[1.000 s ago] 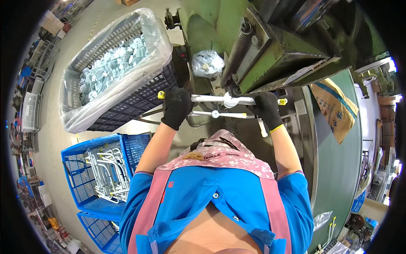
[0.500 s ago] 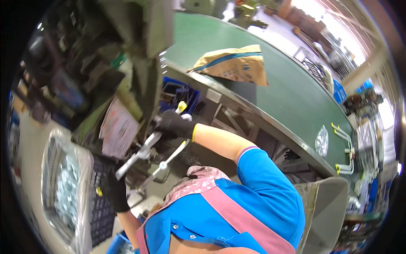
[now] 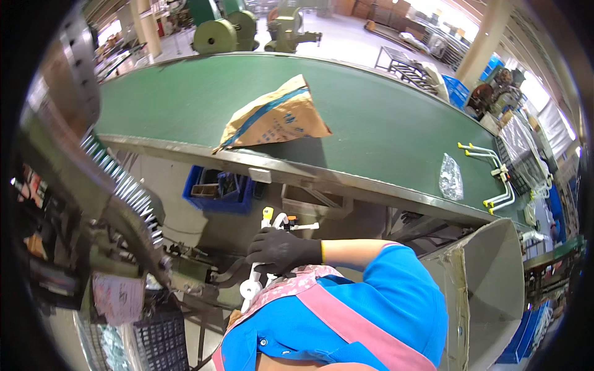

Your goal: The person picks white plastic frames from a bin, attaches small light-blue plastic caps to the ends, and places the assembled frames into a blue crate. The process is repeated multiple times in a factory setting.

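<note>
My right hand (image 3: 281, 251), in a black glove, is closed around a white tubular metal bracket (image 3: 250, 289) in front of my apron. A yellow cap (image 3: 267, 214) tops the bracket above my fingers, beside a curved white tube and an orange bit. The bracket's lower end runs down against my body, partly hidden. My left hand is out of sight. On the green conveyor table (image 3: 383, 148) at the right rests a similar white tubular frame (image 3: 504, 179) with yellow ends.
A brown paper sack (image 3: 278, 120) and a clear plastic bag (image 3: 451, 178) lie on the table. Beneath it sits a blue crate (image 3: 216, 201). A machine (image 3: 62, 204) rises at the left, above a black crate (image 3: 162, 340). A grey bin (image 3: 495, 284) is close at my right.
My view has swung left and up. My right hand has drawn the bracket close to my body. My left hand, earlier holding a white tube by the crate, has left the view.
</note>
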